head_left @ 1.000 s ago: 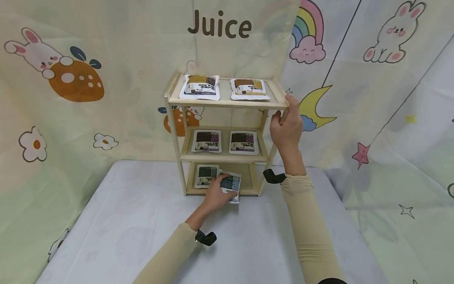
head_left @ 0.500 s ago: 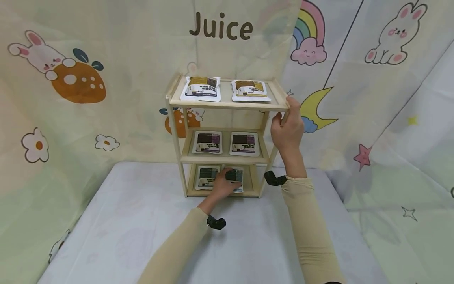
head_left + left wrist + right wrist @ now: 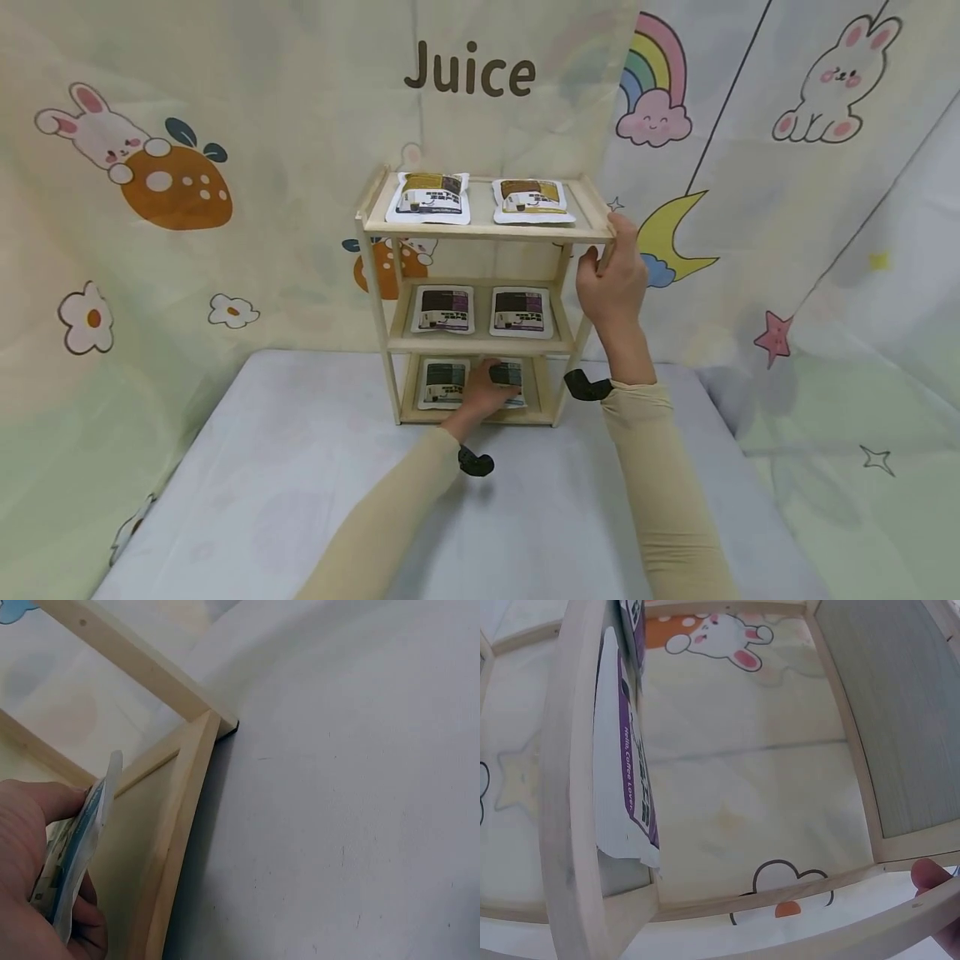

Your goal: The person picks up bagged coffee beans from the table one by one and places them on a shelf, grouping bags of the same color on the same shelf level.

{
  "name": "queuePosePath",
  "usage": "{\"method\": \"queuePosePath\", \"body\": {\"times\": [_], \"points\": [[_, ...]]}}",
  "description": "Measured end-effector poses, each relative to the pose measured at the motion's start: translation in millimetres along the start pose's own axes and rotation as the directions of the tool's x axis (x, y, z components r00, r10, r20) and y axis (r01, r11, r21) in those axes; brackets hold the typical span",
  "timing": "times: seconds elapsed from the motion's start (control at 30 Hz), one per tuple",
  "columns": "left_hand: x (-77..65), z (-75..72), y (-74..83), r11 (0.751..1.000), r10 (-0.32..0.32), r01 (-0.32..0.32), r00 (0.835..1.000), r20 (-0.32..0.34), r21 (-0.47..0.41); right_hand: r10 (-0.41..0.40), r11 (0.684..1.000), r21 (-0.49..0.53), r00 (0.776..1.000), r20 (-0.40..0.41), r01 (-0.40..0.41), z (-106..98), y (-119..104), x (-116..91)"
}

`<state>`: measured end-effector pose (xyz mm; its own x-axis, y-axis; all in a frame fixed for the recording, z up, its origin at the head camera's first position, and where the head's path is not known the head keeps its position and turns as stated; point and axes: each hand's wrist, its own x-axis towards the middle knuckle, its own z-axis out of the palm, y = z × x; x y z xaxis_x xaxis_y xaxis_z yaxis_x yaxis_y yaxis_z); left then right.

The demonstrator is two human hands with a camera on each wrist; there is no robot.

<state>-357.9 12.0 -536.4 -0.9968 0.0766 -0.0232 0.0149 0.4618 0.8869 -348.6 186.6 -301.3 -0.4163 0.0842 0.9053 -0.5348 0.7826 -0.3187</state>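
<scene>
A three-tier wooden rack (image 3: pixel 483 234) stands on the white-covered table. On its bottom shelf, at the right, my left hand (image 3: pixel 482 393) pinches a white pouch with a dark green label (image 3: pixel 507 372). Thumb and fingers lie on opposite faces of that pouch (image 3: pixel 88 832) in the left wrist view, and part of it is hidden behind the hand. Beside it lies a similar pouch (image 3: pixel 444 382). My right hand (image 3: pixel 617 279) grips the rack's top right corner; only its fingertips (image 3: pixel 930 876) show in the right wrist view.
The middle shelf carries two purple-black pouches (image 3: pixel 444 309), side by side. Two yellow-brown pouches (image 3: pixel 430 198) lie on the top shelf. Behind the rack hangs a printed cloth (image 3: pixel 300 167) reading "Juice". White table surface (image 3: pixel 315 467) extends in front.
My left hand has carried the green-labelled pouch from the bottom shelf's front edge inward onto the shelf, slightly right. My right hand keeps its grip on the rack. The head view has shifted slightly.
</scene>
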Motion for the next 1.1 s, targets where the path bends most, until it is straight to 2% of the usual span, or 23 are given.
{"method": "queuePosePath", "body": {"times": [0.4,0.5,0.87,1.1], "points": [[6.7,6.0,1.0,0.997,-0.039,0.04,0.999,0.02,-0.065,0.001,1.0,-0.006,0.999,-0.048,-0.002,5,0,0],[7.3,9.4,2.5,0.997,-0.051,0.052,0.998,0.019,-0.052,-0.005,1.0,-0.018,0.999,-0.049,0.004,5,1,-1],[9.1,18.4,6.6,0.99,-0.063,0.058,0.997,0.034,0.125,-0.024,1.0,0.007,0.998,-0.053,0.025,7,3,0],[8.8,23.8,5.6,0.96,-0.048,0.035,0.998,0.039,0.279,-0.048,0.999,0.016,0.998,-0.039,0.048,8,5,2]]}}
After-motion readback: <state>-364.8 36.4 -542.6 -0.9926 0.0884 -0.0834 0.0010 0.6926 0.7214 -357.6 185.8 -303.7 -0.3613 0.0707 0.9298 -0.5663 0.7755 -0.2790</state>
